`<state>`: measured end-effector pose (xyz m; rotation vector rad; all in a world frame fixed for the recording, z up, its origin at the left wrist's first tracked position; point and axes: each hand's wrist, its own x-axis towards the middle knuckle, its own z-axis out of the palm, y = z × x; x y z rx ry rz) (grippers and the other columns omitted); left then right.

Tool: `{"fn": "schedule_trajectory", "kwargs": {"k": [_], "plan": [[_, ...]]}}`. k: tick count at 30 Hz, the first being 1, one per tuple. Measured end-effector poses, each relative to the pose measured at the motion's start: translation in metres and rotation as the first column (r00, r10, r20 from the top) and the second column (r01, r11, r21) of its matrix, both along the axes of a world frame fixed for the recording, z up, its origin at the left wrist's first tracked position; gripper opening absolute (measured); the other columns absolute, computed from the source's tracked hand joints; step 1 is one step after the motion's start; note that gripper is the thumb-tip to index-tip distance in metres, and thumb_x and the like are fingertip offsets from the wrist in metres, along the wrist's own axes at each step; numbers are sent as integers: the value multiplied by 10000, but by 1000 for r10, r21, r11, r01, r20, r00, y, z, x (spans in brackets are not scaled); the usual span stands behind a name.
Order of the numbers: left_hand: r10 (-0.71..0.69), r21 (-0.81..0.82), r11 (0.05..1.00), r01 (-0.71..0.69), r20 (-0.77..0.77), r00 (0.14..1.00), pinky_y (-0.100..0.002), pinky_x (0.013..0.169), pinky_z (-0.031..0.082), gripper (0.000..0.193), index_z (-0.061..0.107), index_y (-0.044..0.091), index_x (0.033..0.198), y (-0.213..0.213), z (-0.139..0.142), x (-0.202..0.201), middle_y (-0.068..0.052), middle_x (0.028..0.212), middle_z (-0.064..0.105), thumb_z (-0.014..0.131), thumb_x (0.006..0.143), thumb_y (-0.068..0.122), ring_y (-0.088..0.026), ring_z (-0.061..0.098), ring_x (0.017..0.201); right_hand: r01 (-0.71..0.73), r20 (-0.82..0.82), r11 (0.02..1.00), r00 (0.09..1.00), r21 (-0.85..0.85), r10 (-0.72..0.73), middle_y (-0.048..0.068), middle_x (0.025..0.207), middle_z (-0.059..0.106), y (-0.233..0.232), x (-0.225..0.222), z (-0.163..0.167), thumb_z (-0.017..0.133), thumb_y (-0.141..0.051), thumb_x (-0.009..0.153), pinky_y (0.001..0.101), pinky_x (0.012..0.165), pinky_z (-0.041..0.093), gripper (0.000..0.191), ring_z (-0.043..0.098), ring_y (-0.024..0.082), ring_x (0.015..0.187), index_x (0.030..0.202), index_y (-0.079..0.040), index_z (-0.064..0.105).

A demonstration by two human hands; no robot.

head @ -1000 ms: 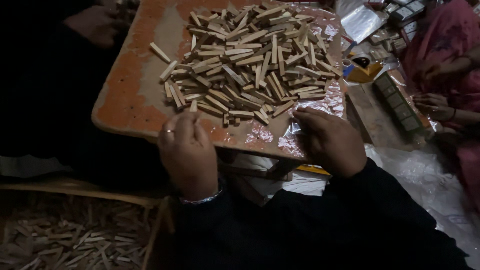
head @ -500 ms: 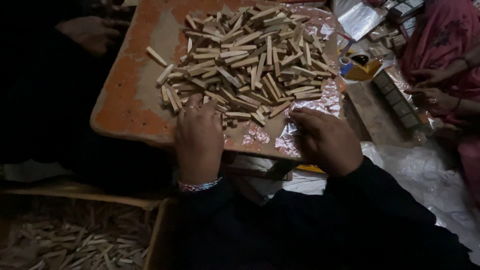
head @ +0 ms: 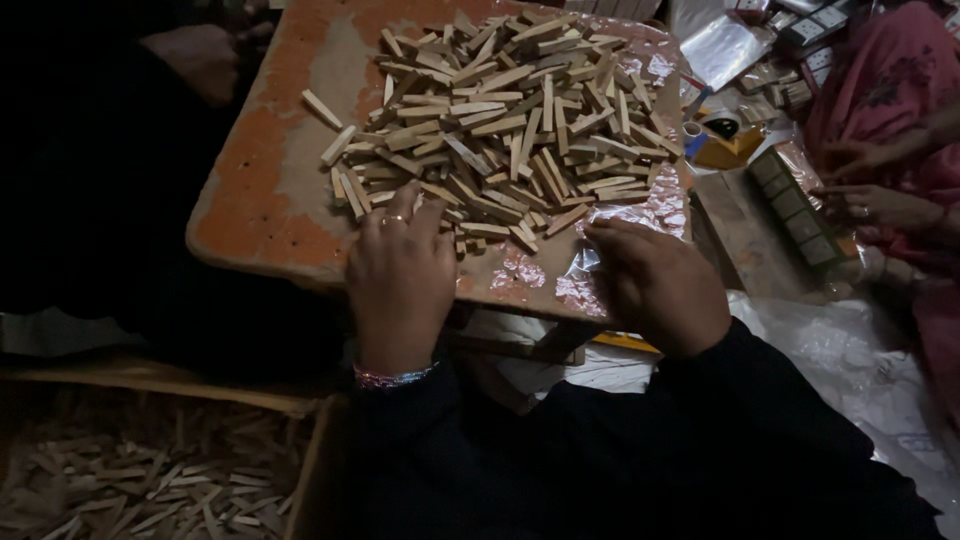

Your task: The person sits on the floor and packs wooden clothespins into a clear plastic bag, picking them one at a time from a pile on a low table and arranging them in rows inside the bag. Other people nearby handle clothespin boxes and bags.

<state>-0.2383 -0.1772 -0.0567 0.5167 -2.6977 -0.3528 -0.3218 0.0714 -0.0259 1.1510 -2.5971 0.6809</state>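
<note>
- I see a big loose pile of short wooden sticks (head: 500,120) covering the middle and far part of a worn orange table (head: 260,200), with a few strays lying apart at the pile's left edge.
- My left hand (head: 400,270) lies palm down at the near edge of the pile, its fingers (head: 408,200) spread a little and resting on the nearest sticks; it is pressing flat, not clamped on anything.
- My right hand (head: 660,285) sits at the table's near right corner on a crinkled sheet of clear plastic (head: 650,200) that runs under the pile. Its fingers curl inward toward the plastic's edge, but I cannot tell whether they pinch it.
- I judge the sticks light, stiff and dry, square-cut and rather smooth, so they will slide and roll over each other easily. 1 stick is best pinched by its long sides near the middle; a bunch is better raked with a flat hand.
- Below the table on the left, a wooden crate (head: 310,470) holds more of the same sticks.
- At the right edge another person's hand (head: 870,205) rests near a row of small boxes (head: 795,205).
</note>
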Motion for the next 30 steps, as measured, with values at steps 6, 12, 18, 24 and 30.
{"fn": "schedule_trajectory", "kwargs": {"k": [6, 12, 18, 24, 30], "plan": [[4, -26, 1000, -5, -49, 999, -594, 1051, 416, 431, 685, 103, 1194, 5, -10, 3, -137, 1375, 621, 651, 959, 464, -368, 546, 1283, 39, 55, 999, 998, 13, -40, 86, 1239, 734, -1, 0, 0, 656, -194, 919, 410, 871, 578, 307, 724, 316, 1041, 1211, -140, 733], [98, 3, 995, -98, 14, 995, -609, 1052, 375, 516, 687, 90, 1183, 30, -14, -2, -181, 1222, 689, 683, 900, 521, -404, 569, 1240, 32, 55, 999, 998, 38, -34, 96, 1254, 727, 0, 0, 1, 675, -186, 887, 422, 869, 564, 356, 707, 337, 1062, 1233, -116, 721], [65, 42, 997, -60, -119, 991, -591, 1069, 427, 359, 671, 89, 1225, 28, -17, 3, -153, 1123, 739, 705, 926, 286, -358, 656, 1131, 36, 64, 999, 997, 23, -37, 83, 1262, 730, -1, 0, 3, 666, -172, 897, 420, 889, 567, 344, 714, 319, 1072, 1233, -131, 728], [77, 38, 997, -68, -323, 943, -542, 1010, 493, 352, 646, 91, 1208, 16, -15, 13, -155, 1156, 727, 744, 899, 230, -356, 660, 1146, 44, 49, 999, 998, 31, -46, 85, 1258, 733, -1, 0, 1, 664, -169, 896, 420, 891, 569, 346, 715, 321, 1064, 1234, -139, 730], [31, -6, 999, -37, -433, 901, -559, 1062, 469, 358, 621, 76, 1251, 7, -15, 24, -142, 1190, 710, 731, 943, 222, -315, 661, 1173, 70, 68, 997, 995, 43, -73, 79, 1245, 737, -1, 0, -1, 667, -186, 895, 413, 868, 574, 337, 721, 313, 1049, 1223, -143, 730]]}}
